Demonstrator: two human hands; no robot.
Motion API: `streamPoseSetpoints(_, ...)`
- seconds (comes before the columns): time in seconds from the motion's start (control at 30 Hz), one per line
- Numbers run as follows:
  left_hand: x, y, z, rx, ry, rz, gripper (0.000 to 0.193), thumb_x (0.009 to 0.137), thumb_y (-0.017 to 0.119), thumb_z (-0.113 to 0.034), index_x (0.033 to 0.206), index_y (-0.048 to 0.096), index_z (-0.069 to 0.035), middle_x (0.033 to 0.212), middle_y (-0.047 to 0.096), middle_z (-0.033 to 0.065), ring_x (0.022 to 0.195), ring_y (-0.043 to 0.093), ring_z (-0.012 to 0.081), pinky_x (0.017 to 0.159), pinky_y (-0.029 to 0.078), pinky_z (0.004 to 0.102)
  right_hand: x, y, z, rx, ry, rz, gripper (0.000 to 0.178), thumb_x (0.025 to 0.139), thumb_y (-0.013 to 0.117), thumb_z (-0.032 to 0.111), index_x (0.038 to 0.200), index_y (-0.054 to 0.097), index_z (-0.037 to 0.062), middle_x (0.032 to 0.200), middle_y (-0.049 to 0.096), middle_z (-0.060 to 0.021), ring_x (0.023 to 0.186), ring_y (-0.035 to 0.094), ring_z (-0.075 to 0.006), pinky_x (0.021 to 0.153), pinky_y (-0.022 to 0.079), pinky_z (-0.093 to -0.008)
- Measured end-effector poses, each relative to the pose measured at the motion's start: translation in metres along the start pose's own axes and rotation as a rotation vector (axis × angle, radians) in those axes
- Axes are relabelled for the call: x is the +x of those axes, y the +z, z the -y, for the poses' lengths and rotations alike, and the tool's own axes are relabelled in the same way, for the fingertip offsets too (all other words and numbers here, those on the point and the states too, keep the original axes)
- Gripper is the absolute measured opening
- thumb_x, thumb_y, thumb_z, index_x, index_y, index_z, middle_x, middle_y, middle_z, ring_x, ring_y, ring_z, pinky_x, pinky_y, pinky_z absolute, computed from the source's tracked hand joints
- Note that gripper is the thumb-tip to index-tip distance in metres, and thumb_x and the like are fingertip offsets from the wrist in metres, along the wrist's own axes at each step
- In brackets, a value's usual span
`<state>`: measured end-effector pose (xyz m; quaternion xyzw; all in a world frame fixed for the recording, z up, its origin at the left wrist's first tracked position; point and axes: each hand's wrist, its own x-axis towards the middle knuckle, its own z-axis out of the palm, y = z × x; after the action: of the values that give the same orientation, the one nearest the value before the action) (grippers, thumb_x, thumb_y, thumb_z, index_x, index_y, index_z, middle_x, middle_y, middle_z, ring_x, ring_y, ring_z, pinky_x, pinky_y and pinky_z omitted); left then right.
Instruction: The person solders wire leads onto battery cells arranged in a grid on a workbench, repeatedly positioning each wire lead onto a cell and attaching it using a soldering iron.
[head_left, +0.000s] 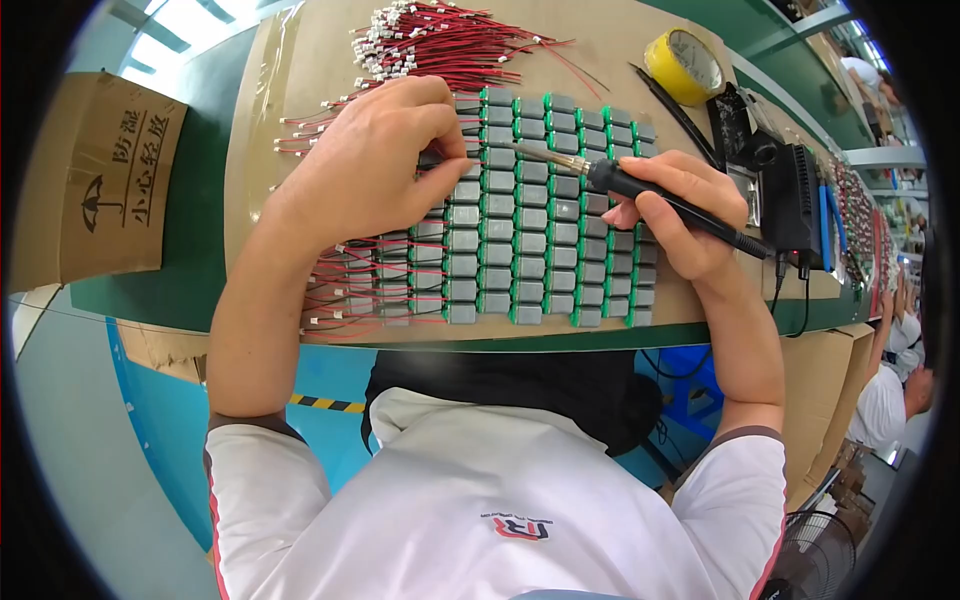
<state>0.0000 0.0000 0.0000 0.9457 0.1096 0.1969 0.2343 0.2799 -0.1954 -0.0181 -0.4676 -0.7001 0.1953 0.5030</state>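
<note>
Rows of small grey battery cells with green circuit-board edges [530,222] lie side by side on a brown cardboard sheet [255,190]. My right hand [690,205] grips a soldering iron [650,190] with a black handle, its metal tip pointing left over the upper rows. Across from it, my left hand [390,150] is closed in a pinch at the left side of those rows, on what looks like a thin wire, mostly hidden by the fingers. Red and black wires with white connectors [345,285] run from the cells on the left.
A heap of loose red and black wires [450,45] lies at the back. Yellow tape [685,65] and a black soldering station [797,205] with cables stand to the right. A cardboard box [100,180] is at far left; other people [885,400] sit far right.
</note>
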Motion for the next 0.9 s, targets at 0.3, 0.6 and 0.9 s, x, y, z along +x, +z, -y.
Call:
streamPoseSetpoints(0.3, 0.0, -0.002, 0.0, -0.031, 0.004, -0.008, 0.015, 0.087, 0.082, -0.007, 0.085, 0.067, -0.002, 0.094, 0.063, 0.0106, 0.098, 0.066, 0.0319, 0.089, 0.054, 0.0437, 0.041, -0.008, -0.003, -0.1, 0.125, -0.166, 0.029, 0.11, 0.064, 0.002, 0.137, 0.073, 0.0022, 0.099, 0.079, -0.0037, 0.076, 0.072, -0.0098, 0.067, 0.059, -0.0261)
streamPoseSetpoints(0.6, 0.003, -0.004, -0.005, -0.032, -0.01, 0.013, 0.016, 0.085, 0.082, -0.005, 0.084, 0.066, -0.001, 0.095, 0.062, 0.011, 0.097, 0.066, 0.0316, 0.088, 0.054, 0.0431, 0.091, -0.003, -0.053, -0.589, -0.044, 0.065, 0.021, 0.096, 0.076, 0.008, 0.115, 0.068, 0.008, 0.093, 0.076, -0.0154, 0.093, 0.072, -0.0376, 0.083, 0.058, -0.0499)
streamPoseSetpoints(0.9, 0.002, -0.005, -0.004, -0.056, -0.012, -0.013, 0.017, 0.084, 0.083, -0.005, 0.085, 0.067, -0.003, 0.096, 0.063, 0.0093, 0.094, 0.065, 0.031, 0.086, 0.054, 0.0425, 0.098, 0.002, -0.067, -0.627, -0.093, 0.014, 0.019, 0.097, 0.069, 0.002, 0.115, 0.069, 0.0084, 0.089, 0.074, -0.0164, 0.087, 0.071, -0.0395, 0.078, 0.058, -0.0496)
